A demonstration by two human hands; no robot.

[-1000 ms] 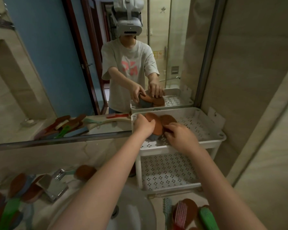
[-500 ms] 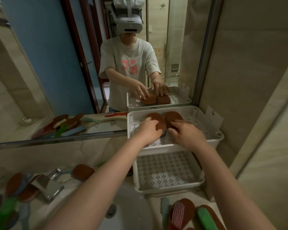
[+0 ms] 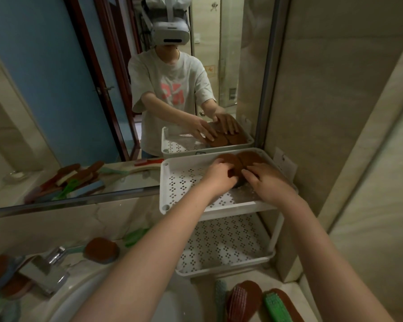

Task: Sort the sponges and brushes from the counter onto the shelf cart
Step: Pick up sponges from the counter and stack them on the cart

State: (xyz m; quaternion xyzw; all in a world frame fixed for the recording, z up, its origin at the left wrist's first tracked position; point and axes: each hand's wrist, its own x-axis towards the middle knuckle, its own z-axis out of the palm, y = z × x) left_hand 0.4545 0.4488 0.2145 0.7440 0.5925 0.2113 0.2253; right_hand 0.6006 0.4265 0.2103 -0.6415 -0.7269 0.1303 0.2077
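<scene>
Sponges: left sponge (image 3: 228, 159) and right sponge (image 3: 251, 156), both brown, lie side by side with edges touching in the far right corner of the top tray (image 3: 184, 162) of the cart (image 3: 240, 206).
Left hand (image 3: 219, 177): covers the left sponge's near edge, fingers laid over it; the mirror (image 3: 56, 112) shows them nearly straight, pressing, not pinching.
Right hand (image 3: 268, 182): fingers spread flat on the right sponge's near part.
Counter: green brush (image 3: 276, 307), pink brush (image 3: 240, 299) and teal brush (image 3: 220, 292) at the front; a third sponge (image 3: 101, 249) beside the faucet (image 3: 44, 271).
</scene>
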